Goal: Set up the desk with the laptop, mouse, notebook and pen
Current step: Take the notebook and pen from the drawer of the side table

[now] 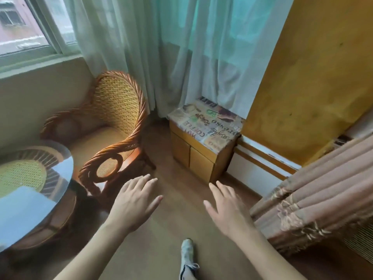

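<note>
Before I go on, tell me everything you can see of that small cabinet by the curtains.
The small cabinet is low, light wood, with two closed front doors. A printed cover with coffee lettering drapes its top. It stands upright on the floor against the yellow wall, the sheer curtain brushing its back edge. Nothing lies on it.

The printed cover (203,122) atop the small wooden cabinet (193,156) carries upside-down lettering, with "COFFEE" clearly legible and the other words too blurred to read.

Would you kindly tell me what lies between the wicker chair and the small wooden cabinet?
In the head view, only bare wooden floor separates the wicker chair from the cabinet.
</note>
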